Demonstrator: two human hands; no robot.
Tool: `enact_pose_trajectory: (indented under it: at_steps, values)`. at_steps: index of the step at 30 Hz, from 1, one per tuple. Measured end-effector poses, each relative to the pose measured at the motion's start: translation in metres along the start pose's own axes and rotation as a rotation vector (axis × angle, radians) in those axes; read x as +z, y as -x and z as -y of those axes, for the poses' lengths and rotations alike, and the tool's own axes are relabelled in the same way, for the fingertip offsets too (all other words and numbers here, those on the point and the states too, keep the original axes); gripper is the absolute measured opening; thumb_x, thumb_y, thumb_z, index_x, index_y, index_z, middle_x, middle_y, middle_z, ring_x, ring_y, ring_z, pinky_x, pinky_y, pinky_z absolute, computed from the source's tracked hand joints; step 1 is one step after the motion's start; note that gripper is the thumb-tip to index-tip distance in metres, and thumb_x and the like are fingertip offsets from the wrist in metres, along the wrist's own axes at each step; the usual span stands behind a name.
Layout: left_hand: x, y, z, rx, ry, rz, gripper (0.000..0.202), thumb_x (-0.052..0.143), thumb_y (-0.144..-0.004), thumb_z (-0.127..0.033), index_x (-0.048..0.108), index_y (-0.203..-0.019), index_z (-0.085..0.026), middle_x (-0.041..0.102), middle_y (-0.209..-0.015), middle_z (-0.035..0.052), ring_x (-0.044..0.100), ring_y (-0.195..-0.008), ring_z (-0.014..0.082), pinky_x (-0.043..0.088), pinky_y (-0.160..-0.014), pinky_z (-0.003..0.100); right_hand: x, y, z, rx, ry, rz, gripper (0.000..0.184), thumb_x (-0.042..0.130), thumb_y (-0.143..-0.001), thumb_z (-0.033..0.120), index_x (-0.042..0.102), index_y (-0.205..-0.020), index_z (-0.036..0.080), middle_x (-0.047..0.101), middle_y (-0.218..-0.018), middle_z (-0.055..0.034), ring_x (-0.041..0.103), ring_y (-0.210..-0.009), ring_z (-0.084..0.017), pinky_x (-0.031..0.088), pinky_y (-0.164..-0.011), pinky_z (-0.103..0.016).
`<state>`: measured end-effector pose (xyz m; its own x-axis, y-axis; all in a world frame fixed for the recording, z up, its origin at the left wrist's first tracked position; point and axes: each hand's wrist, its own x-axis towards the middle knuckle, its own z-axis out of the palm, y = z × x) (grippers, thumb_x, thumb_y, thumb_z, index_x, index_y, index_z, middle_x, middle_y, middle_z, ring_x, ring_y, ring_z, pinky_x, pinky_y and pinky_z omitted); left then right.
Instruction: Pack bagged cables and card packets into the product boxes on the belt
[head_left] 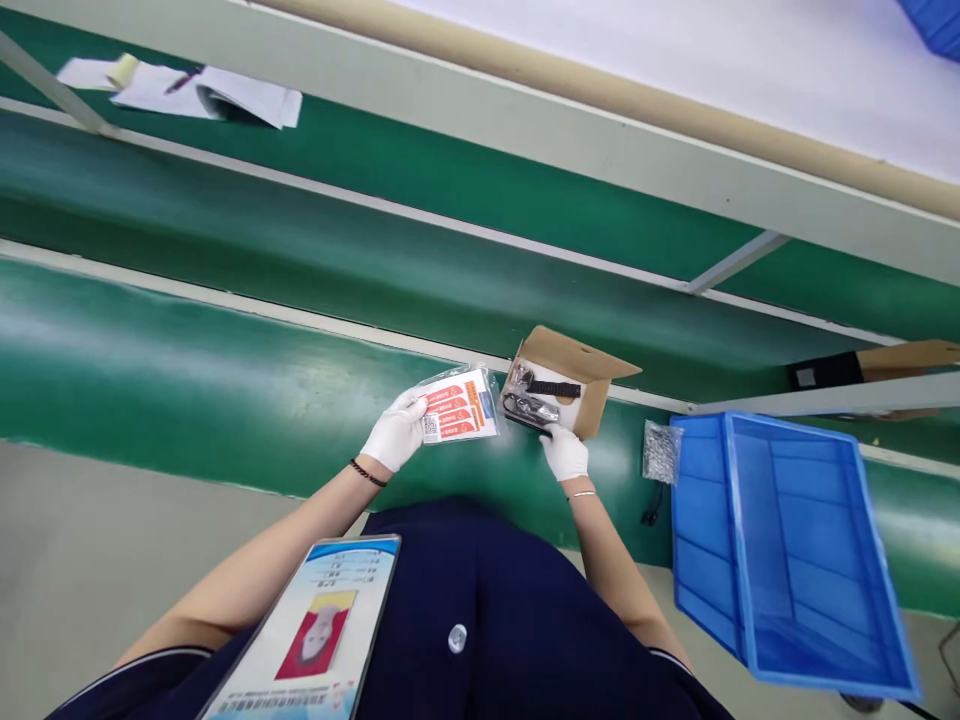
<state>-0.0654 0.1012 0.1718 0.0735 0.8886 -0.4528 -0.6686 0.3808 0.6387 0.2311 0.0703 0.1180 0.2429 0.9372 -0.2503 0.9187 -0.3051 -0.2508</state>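
My left hand (395, 432), in a white glove, is closed on the corner of a clear bag holding a printed card (458, 404) with orange stripes and a QR code. It holds the bag just above the green bench, left of a small open cardboard box (592, 372). My right hand (564, 452), also gloved, grips the near edge of that box. Inside the box lie black items wrapped in clear plastic (531, 400) on a white insert.
A blue plastic bin (787, 560) stands tilted at the right. A small grey bag (661, 452) with a black cable lies beside it. Papers and a pen (202, 92) sit on the far shelf. Another cardboard box (892, 362) is at far right. An ID badge (315, 630) hangs on my chest.
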Motion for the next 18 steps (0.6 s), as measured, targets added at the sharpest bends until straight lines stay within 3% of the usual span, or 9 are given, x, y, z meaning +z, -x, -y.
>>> enact_pose_trajectory:
  at_steps: [2, 4, 6, 9, 13, 18]
  values:
    - [0.003, 0.004, 0.005, 0.035, -0.036, 0.017, 0.044, 0.090, -0.054, -0.023, 0.067, -0.091, -0.012, 0.072, -0.098, 0.0116, 0.068, -0.087, 0.0268, 0.061, -0.073, 0.042, -0.012, 0.029, 0.008, -0.093, -0.200, -0.215, 0.025, 0.061, -0.088, 0.027, 0.069, -0.111, 0.020, 0.069, -0.117, -0.0088, 0.065, -0.105, -0.023, 0.054, -0.091, -0.036]
    - [0.005, 0.010, 0.008, 0.078, -0.088, 0.045, 0.049, 0.092, -0.051, -0.030, 0.067, -0.089, -0.012, 0.072, -0.095, 0.0109, 0.067, -0.086, 0.0256, 0.060, -0.074, 0.040, -0.035, 0.052, 0.023, -0.293, -0.441, -0.453, 0.021, 0.059, -0.090, 0.031, 0.072, -0.101, 0.019, 0.070, -0.108, -0.0086, 0.065, -0.103, -0.021, 0.053, -0.094, -0.036]
    - [0.006, 0.017, 0.009, 0.109, -0.129, 0.080, 0.049, 0.092, -0.052, -0.034, 0.067, -0.089, -0.012, 0.072, -0.094, 0.0100, 0.067, -0.085, 0.0245, 0.059, -0.078, 0.041, -0.059, 0.068, 0.040, -0.501, -0.570, -0.539, 0.020, 0.058, -0.092, 0.035, 0.073, -0.093, 0.021, 0.070, -0.098, -0.0070, 0.065, -0.097, -0.019, 0.053, -0.092, -0.035]
    - [0.006, 0.026, 0.010, 0.137, -0.150, 0.124, 0.046, 0.090, -0.055, -0.034, 0.067, -0.089, -0.013, 0.071, -0.097, 0.0102, 0.067, -0.088, 0.0256, 0.055, -0.087, 0.047, -0.079, 0.079, 0.059, -0.645, -0.577, -0.450, 0.017, 0.064, -0.088, 0.036, 0.076, -0.088, 0.024, 0.067, -0.090, -0.0057, 0.064, -0.089, -0.019, 0.054, -0.086, -0.035]
    - [0.002, 0.037, 0.012, 0.181, -0.166, 0.139, 0.042, 0.087, -0.058, -0.033, 0.067, -0.089, -0.014, 0.071, -0.097, 0.0100, 0.066, -0.093, 0.0270, 0.051, -0.096, 0.049, -0.073, 0.083, 0.067, -0.641, -0.609, -0.310, 0.021, 0.062, -0.087, 0.039, 0.076, -0.086, 0.024, 0.067, -0.086, -0.0055, 0.063, -0.084, -0.019, 0.054, -0.081, -0.035]
    - [-0.006, 0.048, 0.019, 0.252, -0.219, 0.116, 0.049, 0.087, -0.058, -0.041, 0.068, -0.093, -0.012, 0.071, -0.104, 0.0134, 0.065, -0.101, 0.0286, 0.051, -0.097, 0.046, -0.063, 0.093, 0.065, -0.564, -0.696, -0.130, 0.020, 0.062, -0.083, 0.039, 0.073, -0.082, 0.022, 0.065, -0.124, -0.0068, 0.062, -0.111, -0.020, 0.047, -0.103, -0.036]
